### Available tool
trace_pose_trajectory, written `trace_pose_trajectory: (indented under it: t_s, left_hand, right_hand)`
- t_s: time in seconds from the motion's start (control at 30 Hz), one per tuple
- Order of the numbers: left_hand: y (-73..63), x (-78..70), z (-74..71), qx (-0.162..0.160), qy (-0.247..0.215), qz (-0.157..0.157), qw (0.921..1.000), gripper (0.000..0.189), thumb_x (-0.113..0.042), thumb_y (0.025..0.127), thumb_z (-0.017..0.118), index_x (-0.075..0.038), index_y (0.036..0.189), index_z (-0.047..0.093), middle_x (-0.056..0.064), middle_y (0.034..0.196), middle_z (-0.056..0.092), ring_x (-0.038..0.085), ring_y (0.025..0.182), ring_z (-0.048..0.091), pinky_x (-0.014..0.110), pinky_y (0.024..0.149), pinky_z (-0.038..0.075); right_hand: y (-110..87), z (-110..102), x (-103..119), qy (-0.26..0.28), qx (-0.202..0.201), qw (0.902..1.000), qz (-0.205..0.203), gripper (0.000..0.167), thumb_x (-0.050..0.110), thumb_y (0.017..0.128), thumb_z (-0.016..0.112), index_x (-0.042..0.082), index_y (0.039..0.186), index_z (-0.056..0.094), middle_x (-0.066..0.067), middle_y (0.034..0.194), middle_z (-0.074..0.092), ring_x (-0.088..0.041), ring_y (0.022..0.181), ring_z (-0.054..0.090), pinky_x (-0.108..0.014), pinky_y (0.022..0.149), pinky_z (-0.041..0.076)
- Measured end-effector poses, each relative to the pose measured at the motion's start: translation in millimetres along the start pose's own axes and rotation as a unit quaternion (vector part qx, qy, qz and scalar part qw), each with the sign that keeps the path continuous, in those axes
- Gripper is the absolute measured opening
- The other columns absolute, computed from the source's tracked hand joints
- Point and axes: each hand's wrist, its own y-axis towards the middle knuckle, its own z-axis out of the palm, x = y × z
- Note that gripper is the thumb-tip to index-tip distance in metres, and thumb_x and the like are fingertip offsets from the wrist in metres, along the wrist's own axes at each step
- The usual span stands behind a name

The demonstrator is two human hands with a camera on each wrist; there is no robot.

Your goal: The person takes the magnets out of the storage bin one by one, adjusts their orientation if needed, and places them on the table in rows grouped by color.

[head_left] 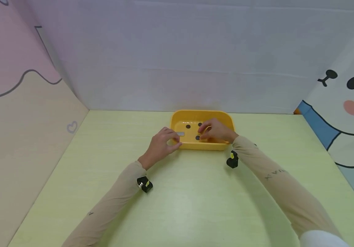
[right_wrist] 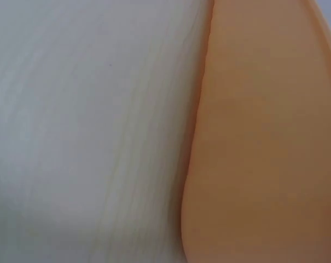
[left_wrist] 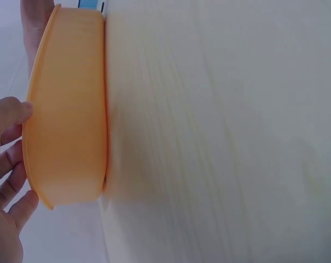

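Observation:
A yellow plastic tray point(head_left: 203, 146) with raised walls lies at the far edge of the table. My left hand point(head_left: 163, 143) holds its near left corner. In the left wrist view, the fingertips point(left_wrist: 24, 204) touch the rim of the tray point(left_wrist: 67, 109). My right hand point(head_left: 215, 130) reaches over the near wall into the tray, fingers bent down. Whether it pinches anything is hidden. Dark round spots point(head_left: 188, 126) show on the tray floor around it, pieces or holes. A small grey rectangle point(head_left: 180, 133) is beside the left fingertips. The right wrist view shows only the tray's outer wall point(right_wrist: 263, 137).
The light wooden table point(head_left: 177, 199) extends in front of the tray. A pale backdrop point(head_left: 177, 61) rises right behind it. Printed side panels stand on the left point(head_left: 16, 137) and right point(head_left: 350, 144). Small black cameras point(head_left: 145, 184) sit on both wrists.

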Motion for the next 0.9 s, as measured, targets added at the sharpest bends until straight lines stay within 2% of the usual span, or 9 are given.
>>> trace_pose_trajectory:
  t_s: [0.2,0.37,0.57,0.9]
  left_hand:
    - [-0.2,-0.9,0.4,-0.002,-0.004,-0.001,1.0000,0.014,-0.024,0.081,0.075,-0.015,0.079,0.065,-0.005,0.087,0.064,0.013,0.089,0.052,0.029,0.072,0.049]
    - [-0.3,-0.4,0.9,-0.005,-0.004,0.004,1.0000,0.014,-0.024,0.081,0.075,-0.014,0.080,0.065,-0.005,0.087,0.065,0.013,0.089,0.052,0.029,0.072,0.049]
    - [-0.9,-0.2,0.8,-0.004,-0.003,-0.002,1.0000,0.014,-0.023,0.081,0.075,-0.014,0.079,0.065,-0.005,0.087,0.064,0.013,0.090,0.052,0.029,0.075,0.048]
    - [-1.6,1.5,1.4,-0.006,-0.008,0.002,0.9999,0.015,-0.025,0.080,0.076,-0.015,0.080,0.064,-0.005,0.087,0.065,0.015,0.092,0.053,0.031,0.077,0.049]
  right_hand:
    - [3.8,3.6,-5.9,0.013,0.013,0.9998,0.002,0.021,0.000,0.081,0.070,-0.006,0.101,0.065,-0.020,0.100,0.063,-0.029,0.077,0.063,-0.034,0.071,0.054]
    - [9.2,8.7,-7.0,0.017,0.005,0.9998,0.013,0.022,-0.003,0.078,0.072,-0.006,0.099,0.067,-0.019,0.094,0.065,-0.025,0.070,0.060,-0.031,0.065,0.052]
    - [12.6,14.2,-4.5,-0.014,-0.013,0.9997,0.014,0.018,-0.005,0.077,0.072,-0.005,0.095,0.069,-0.015,0.085,0.066,-0.021,0.065,0.057,-0.029,0.061,0.050]
    - [13.2,19.5,2.0,-0.078,-0.013,0.9968,-0.007,0.013,-0.004,0.079,0.071,-0.003,0.092,0.071,-0.013,0.090,0.067,-0.021,0.071,0.057,-0.029,0.065,0.050]
